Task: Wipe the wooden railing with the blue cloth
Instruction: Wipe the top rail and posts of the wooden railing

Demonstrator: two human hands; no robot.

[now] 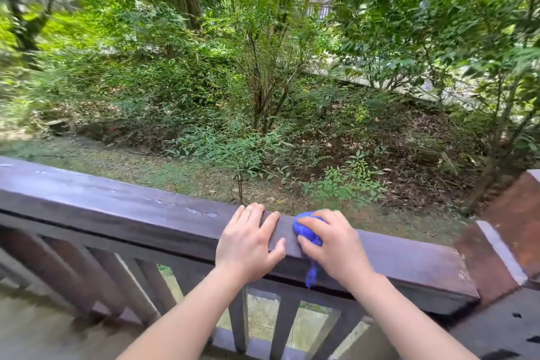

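A dark brown wooden railing (117, 207) runs from the left edge down to the right, its top face wet with small water streaks. My right hand (336, 242) presses a bunched blue cloth (305, 228) onto the top rail; a strand of the cloth hangs down over the rail's near face. Most of the cloth is hidden under my fingers. My left hand (248, 240) lies flat on the rail just left of the cloth, fingers apart, thumb over the near edge, holding nothing.
Slanted wooden balusters (96, 280) stand below the rail. A reddish-brown post with a pale band (496, 245) ends the railing at the right. Beyond the rail lie shrubs, trees and leaf-strewn ground (263, 96). The deck floor (43, 330) is at lower left.
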